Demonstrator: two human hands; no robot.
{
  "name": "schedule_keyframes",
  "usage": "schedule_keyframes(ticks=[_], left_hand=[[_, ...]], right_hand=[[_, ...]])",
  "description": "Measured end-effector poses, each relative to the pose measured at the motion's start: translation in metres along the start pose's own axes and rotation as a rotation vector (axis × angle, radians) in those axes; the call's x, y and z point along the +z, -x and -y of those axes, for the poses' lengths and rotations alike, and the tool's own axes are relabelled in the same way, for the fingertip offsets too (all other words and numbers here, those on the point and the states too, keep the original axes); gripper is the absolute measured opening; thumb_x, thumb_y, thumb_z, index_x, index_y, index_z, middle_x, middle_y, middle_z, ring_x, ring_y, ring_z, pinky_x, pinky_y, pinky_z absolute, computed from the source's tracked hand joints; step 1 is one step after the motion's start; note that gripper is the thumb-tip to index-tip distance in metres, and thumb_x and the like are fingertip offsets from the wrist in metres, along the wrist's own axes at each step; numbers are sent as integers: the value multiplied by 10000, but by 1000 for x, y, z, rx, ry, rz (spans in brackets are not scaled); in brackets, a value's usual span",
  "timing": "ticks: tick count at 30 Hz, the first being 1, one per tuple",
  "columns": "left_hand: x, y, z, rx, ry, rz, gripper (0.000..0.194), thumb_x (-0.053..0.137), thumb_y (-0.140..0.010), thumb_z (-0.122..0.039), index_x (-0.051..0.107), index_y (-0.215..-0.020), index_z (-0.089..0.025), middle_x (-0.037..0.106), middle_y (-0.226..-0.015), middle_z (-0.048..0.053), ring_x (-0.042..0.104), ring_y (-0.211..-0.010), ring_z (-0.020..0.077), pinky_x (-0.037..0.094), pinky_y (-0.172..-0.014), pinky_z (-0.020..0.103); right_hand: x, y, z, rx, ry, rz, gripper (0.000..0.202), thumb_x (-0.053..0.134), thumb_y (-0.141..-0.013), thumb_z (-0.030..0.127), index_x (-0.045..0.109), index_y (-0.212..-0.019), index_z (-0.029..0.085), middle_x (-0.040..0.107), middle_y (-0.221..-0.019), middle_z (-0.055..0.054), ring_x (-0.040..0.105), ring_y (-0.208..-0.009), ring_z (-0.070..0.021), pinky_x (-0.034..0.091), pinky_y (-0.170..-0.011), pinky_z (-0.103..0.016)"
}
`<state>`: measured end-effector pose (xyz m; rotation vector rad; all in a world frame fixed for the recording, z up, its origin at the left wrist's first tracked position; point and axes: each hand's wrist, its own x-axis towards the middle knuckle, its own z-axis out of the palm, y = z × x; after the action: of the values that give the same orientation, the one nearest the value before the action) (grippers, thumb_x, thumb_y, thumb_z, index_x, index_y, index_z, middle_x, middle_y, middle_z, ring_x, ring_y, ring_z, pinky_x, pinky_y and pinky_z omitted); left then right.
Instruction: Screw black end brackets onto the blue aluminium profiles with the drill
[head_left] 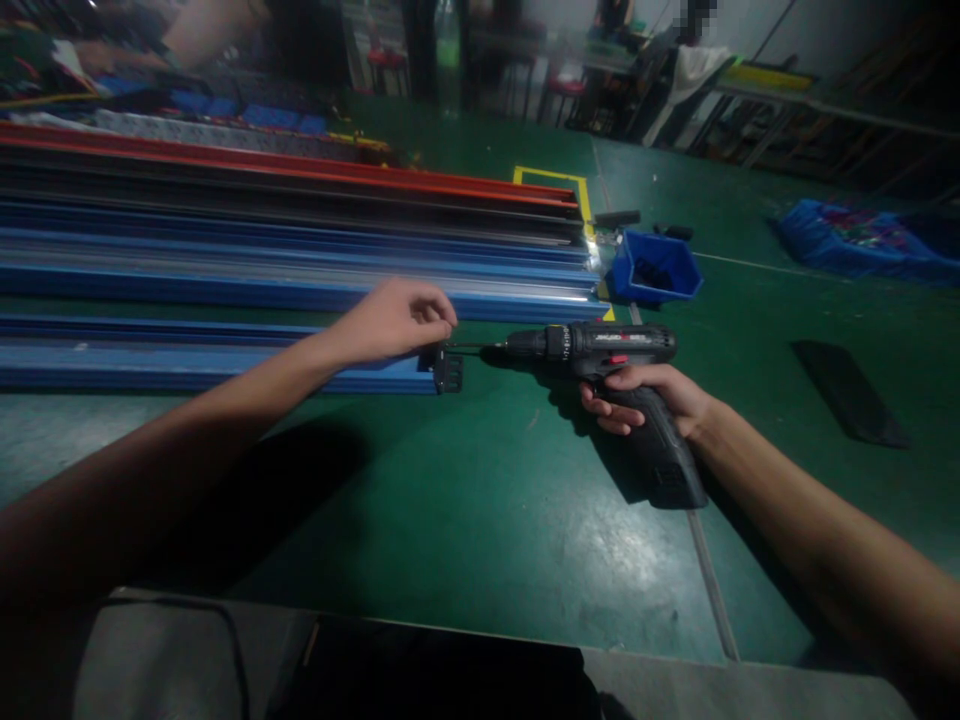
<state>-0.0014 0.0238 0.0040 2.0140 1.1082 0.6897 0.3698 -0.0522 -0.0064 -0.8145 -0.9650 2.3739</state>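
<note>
My right hand (637,395) is wrapped round the handle of a black cordless drill (600,342). The drill points left, and its long thin bit reaches a small black end piece (449,370) at the right end of the nearest blue rail (375,380). My left hand (401,318) is just above that rail end, fingers curled and pinched near the bit's tip. What the fingertips hold, if anything, is too small to make out.
Behind lie several long blue rails (510,300), black ones and a red rail (450,180). A blue bin (656,268) stands beyond the drill. A dark flat object (851,393) and blue trays (862,240) are at the right. A person's arm (210,30) shows upper left.
</note>
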Motion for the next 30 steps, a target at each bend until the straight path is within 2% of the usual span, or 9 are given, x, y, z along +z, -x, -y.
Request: schedule_keyframes(ticks=[5, 30], left_hand=[[1, 0, 1, -7, 4, -10, 206, 721, -758, -289, 770, -879, -131, 737, -725, 57, 649, -643, 152, 468, -582, 244], [2, 1, -4, -14, -16, -12, 220, 719, -762, -302, 767, -888, -128, 755, -767, 72, 665, -678, 162, 498, -625, 255]], right_hand=[[-1, 0, 0, -10, 10, 2, 218, 679, -896, 190, 737, -1010, 13, 678, -812, -74, 483, -486, -39, 553, -574, -202], [0, 0, 1, -3, 10, -20, 207, 656, -889, 188, 731, -995, 26, 673, -800, -78, 444, -475, -50, 546, -552, -221]])
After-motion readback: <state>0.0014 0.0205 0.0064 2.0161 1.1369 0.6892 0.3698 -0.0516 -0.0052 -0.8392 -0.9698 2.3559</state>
